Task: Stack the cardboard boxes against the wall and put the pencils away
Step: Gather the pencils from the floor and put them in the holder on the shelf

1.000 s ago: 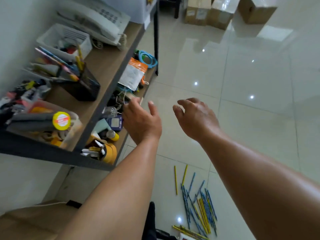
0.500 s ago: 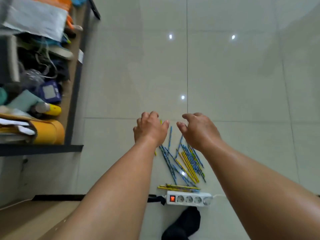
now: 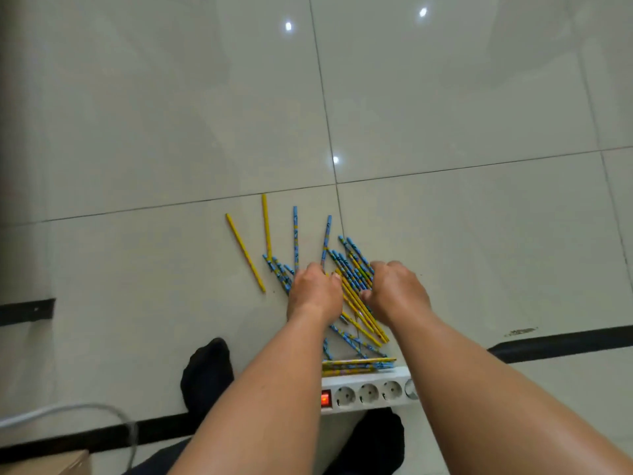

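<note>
Roughly twenty pencils (image 3: 354, 296), two hands

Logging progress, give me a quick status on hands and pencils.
Both hands down on the pile: left hand, right hand, grip unclear. Pencils scattered on floor. Power strip lies against near edge.
</note>
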